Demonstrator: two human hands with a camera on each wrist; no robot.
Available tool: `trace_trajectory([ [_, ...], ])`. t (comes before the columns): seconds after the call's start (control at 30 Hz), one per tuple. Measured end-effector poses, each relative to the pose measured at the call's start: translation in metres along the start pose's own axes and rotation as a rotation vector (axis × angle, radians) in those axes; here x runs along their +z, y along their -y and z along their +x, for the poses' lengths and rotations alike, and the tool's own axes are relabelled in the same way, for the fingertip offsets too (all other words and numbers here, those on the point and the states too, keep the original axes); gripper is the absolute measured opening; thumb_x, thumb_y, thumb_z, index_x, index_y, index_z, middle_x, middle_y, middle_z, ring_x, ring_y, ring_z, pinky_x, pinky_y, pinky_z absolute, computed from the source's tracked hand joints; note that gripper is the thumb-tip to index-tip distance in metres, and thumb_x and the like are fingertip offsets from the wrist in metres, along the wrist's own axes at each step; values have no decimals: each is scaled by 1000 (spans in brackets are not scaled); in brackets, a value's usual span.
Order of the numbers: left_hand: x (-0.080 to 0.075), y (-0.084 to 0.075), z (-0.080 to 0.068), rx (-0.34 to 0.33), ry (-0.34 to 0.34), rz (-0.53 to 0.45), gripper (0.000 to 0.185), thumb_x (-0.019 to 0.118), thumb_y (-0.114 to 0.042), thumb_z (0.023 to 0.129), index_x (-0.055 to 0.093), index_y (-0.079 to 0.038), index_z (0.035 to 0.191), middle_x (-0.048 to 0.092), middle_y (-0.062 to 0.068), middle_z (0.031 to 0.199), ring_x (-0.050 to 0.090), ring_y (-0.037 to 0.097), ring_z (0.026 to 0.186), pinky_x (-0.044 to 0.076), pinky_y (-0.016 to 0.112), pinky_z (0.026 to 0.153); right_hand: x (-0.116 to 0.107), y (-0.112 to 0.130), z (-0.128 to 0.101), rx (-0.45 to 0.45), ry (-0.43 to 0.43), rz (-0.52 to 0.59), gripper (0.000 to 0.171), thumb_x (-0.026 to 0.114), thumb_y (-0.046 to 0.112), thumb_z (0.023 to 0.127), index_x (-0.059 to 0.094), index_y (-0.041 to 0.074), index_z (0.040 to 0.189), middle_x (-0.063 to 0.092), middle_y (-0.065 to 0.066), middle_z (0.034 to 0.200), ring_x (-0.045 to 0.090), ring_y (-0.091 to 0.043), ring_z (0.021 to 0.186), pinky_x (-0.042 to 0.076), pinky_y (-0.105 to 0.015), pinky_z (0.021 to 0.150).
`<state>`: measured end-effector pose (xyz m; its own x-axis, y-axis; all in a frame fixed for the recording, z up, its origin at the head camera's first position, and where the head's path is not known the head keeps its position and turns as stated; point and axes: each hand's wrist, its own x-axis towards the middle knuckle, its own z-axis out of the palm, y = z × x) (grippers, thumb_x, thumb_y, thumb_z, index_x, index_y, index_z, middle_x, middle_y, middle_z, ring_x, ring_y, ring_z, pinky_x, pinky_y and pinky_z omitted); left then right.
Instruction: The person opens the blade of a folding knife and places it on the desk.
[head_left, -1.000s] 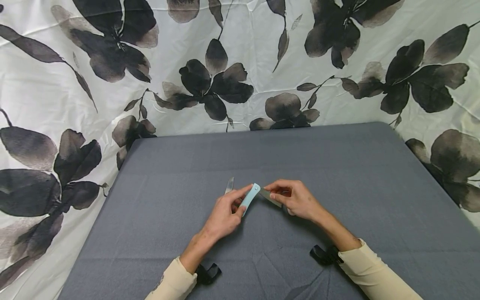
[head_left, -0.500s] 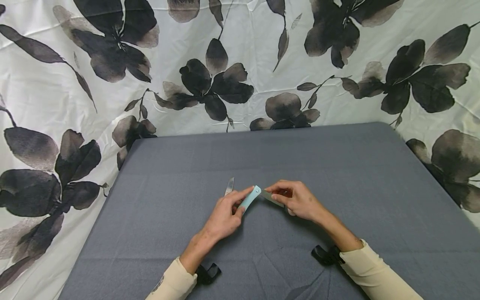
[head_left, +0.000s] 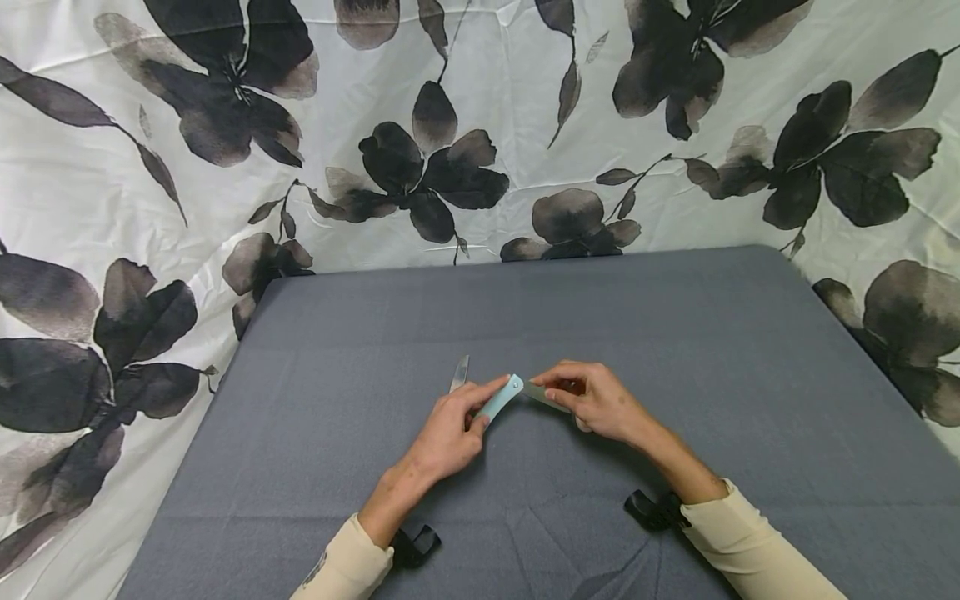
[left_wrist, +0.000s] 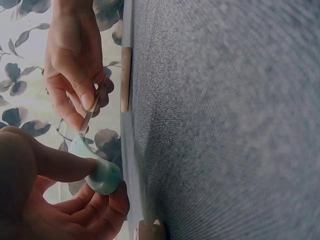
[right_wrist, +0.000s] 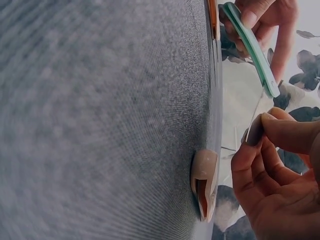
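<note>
A folding pocket knife with a pale blue handle [head_left: 501, 397] is held just above the grey table [head_left: 675, 333]. My left hand [head_left: 487, 404] grips the handle between thumb and fingers. My right hand [head_left: 547, 390] pinches a thin metal blade [head_left: 538, 393] that sticks out of the handle's right end. A second metal blade [head_left: 459, 372] pokes out past the left fingers. In the left wrist view, the handle [left_wrist: 102, 175] sits in my left hand [left_wrist: 60, 200] and the right hand [left_wrist: 70, 60] pinches the blade [left_wrist: 90, 112]. In the right wrist view, the handle [right_wrist: 250, 47] and the right hand [right_wrist: 272, 190] show.
A grey cloth covers the table, whose far edge [head_left: 525, 262] meets a white backdrop with black flowers [head_left: 420, 167]. Black wrist straps [head_left: 651, 510] sit at both cream sleeves.
Both hands and the knife have sunk very slightly toward the table. The grips on the handle and blade are the same.
</note>
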<state>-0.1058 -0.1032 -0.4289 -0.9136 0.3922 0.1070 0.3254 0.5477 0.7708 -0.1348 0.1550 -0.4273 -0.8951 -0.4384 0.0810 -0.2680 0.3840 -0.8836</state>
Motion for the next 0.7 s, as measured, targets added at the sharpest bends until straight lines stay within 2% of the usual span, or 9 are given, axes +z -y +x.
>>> trace_trajectory([
  [0.23, -1, 0, 1, 3, 18, 23, 62, 63, 6, 94, 58, -20, 150, 70, 3, 110, 47, 10, 73, 44, 24, 66, -1, 2, 0, 8, 1, -32, 21, 67, 5, 100, 77, 9, 118, 72, -11, 103, 51, -8, 52, 45, -26, 44],
  [0.47, -1, 0, 0, 5, 50, 36, 63, 61, 8, 94, 58, -19, 151, 71, 6, 112, 48, 11, 75, 44, 24, 68, -2, -2, 0, -39, -12, -81, 21, 69, 4, 98, 79, 8, 117, 74, -10, 102, 60, -20, 66, 49, -24, 56],
  [0.7, 4, -2, -4, 36, 50, 77, 62, 61, 10, 93, 58, -16, 150, 70, 9, 109, 47, 12, 73, 43, 25, 67, -5, -2, -6, -48, 8, -106, 23, 68, 2, 98, 79, 8, 117, 72, -9, 99, 59, -18, 66, 50, -24, 61],
])
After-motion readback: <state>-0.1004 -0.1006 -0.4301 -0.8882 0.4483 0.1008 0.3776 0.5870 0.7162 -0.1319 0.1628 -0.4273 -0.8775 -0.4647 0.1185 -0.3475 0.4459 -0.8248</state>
